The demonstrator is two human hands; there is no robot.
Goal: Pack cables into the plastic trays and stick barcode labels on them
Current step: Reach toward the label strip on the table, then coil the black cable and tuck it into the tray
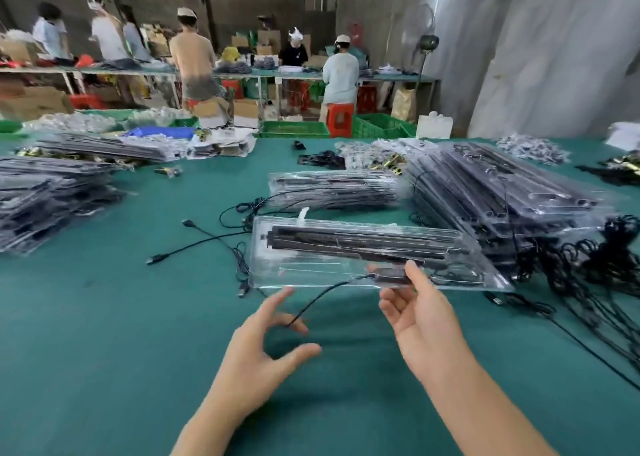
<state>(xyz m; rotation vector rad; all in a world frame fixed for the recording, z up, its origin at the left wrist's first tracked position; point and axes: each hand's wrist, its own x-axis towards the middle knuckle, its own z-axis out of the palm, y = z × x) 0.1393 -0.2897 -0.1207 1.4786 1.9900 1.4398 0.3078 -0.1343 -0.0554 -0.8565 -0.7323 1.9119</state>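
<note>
One plastic tray (363, 247) is held just above the green table (104, 351), its near edge pinched by the right hand (426, 324). The left hand (263, 358), fingers spread, meets the trailing cable (318, 298); whether it grips the cable cannot be told. Packing is under way, and the cable wants tucking in next.

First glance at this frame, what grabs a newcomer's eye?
The clear plastic tray held mid-frame by the right hand, its black cable trailing to the spread left hand. Then the tall stack of packed trays at right on the green table.
</note>
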